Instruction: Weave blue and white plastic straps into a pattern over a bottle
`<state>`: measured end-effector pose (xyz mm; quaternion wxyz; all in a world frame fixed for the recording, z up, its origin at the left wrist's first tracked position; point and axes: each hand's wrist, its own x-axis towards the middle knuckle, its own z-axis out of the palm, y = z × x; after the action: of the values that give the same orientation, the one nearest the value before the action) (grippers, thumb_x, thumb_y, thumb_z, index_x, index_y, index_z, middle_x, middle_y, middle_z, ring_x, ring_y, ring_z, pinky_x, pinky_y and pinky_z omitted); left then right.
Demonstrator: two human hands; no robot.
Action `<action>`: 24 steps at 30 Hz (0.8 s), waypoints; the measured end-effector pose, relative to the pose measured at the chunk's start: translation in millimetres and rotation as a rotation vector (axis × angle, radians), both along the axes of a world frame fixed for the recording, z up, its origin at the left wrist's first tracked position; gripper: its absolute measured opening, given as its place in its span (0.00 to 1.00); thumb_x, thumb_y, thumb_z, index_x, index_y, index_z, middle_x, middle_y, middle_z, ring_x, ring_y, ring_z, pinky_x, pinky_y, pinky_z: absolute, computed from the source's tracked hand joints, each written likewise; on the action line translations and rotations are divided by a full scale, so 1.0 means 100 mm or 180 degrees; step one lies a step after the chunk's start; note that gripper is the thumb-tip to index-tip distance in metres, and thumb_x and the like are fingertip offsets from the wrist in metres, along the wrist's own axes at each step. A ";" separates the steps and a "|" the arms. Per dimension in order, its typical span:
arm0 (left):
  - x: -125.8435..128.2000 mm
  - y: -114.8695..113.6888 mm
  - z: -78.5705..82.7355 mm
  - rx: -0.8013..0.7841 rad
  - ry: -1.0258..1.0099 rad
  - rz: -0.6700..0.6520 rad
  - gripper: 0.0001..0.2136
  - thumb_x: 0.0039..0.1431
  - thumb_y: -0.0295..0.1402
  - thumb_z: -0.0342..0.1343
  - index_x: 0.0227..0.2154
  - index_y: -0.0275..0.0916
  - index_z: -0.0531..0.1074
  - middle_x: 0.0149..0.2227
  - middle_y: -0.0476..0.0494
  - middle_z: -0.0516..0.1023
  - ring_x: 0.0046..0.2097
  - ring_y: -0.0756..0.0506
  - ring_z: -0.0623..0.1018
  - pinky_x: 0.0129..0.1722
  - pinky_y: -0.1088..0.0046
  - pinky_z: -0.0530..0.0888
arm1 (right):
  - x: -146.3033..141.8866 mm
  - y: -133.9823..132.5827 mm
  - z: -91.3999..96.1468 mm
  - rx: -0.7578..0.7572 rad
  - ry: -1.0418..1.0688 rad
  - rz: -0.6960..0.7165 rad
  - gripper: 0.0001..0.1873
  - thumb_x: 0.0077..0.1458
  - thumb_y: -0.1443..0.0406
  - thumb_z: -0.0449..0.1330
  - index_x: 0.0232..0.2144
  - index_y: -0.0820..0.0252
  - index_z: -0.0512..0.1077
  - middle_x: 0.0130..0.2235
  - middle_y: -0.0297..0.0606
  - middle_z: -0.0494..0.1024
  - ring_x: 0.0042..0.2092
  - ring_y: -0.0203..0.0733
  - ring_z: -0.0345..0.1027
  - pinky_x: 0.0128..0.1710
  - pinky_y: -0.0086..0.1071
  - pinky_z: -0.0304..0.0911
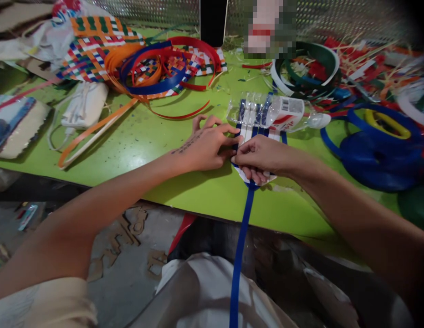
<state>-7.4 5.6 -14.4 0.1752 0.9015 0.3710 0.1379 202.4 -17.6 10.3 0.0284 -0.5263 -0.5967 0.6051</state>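
A small blue-and-white piece of woven plastic strips (246, 133) lies on the green table, partly covered by my hands. My left hand (206, 146) is at its left edge, fingers bent, with the fingertips and thumb holding that edge. Over the lower part of the weave, my right hand (261, 157) pinches a blue strip at the left side between thumb and index finger; its other fingers are curled. A clear plastic bottle (287, 113) lies on its side across the far part of the weave. From the near end, a long blue strip (244, 223) hangs over the table edge toward my lap.
Coiled orange, red and blue strips (153, 68) lie at the back left beside a colourful woven sheet (95, 43). A white power strip (85, 105) is at left. Blue rolls (382, 155) and tangled scraps (372, 68) fill the right. A phone (213, 23) stands at the back.
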 end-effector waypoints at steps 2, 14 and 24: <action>0.00 -0.01 0.00 0.0057 0.0006 0.0017 0.15 0.66 0.35 0.61 0.53 0.52 0.84 0.64 0.45 0.78 0.66 0.29 0.68 0.67 0.37 0.51 | 0.02 0.02 -0.02 -0.0055 0.0052 0.0053 0.22 0.60 0.58 0.67 0.16 0.55 0.75 0.18 0.40 0.76 0.17 0.38 0.67 0.16 0.32 0.62; -0.01 -0.02 -0.02 0.0143 -0.0069 -0.0009 0.16 0.66 0.34 0.62 0.53 0.53 0.84 0.63 0.45 0.80 0.65 0.29 0.70 0.66 0.37 0.51 | 0.03 0.05 0.01 -0.0372 -0.0212 0.0124 0.19 0.56 0.57 0.69 0.17 0.55 0.74 0.22 0.42 0.80 0.20 0.41 0.72 0.19 0.32 0.68; -0.01 0.01 -0.03 0.0164 -0.0010 -0.0021 0.15 0.64 0.37 0.63 0.53 0.52 0.84 0.63 0.45 0.80 0.65 0.29 0.70 0.66 0.38 0.54 | -0.02 0.04 -0.02 -0.0202 -0.0161 -0.0139 0.17 0.57 0.57 0.69 0.20 0.56 0.74 0.22 0.40 0.81 0.20 0.39 0.72 0.20 0.30 0.70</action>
<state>-8.4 6.4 -17.6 0.1530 0.9067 0.3641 0.1482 200.1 -13.6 8.3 0.0098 -0.5549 -0.5661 0.6095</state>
